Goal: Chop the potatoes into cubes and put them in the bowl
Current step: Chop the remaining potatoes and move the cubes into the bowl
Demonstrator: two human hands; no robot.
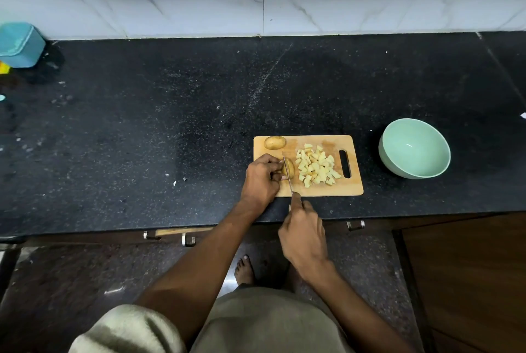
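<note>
The potato piece (289, 167) under the knife (288, 170) lies at about 9 o'clock on the wooden cutting board (327, 189), cut face apparently to the right, skin on. Judged by look, it is firm and dense, with a wet cut face likely to be slippery. The rounded skin side may roll, so the sound hold is from above and behind the blade line, fingers pressing it down on the board.

The left hand (260, 179) does this: it comes in from 7 o'clock, knuckles up, fingers curled over the left end of the piece and gripping it. The fingertips are tucked close to the blade; the gap is small.

The right hand (303, 231) enters from 5 o'clock, wrist low past the table (170, 124) edge, fingers wrapped around the knife handle, with what appears to be the forefinger laid forward toward the blade. The blade runs roughly 12 to 6 o'clock through the piece.

A pile of cubes (316, 166) sits at the board's centre, just right of the blade, light and loose, likely to scatter if pushed carelessly. One whole potato (275, 142) rests at the board's 11 o'clock corner, uncut.

The green bowl (414, 148) stands on the table at 3 o'clock of the board, apart from it, with no cubes visible inside. Transfer is not yet done; chopping remains for at least one and a part potatoes.
</note>
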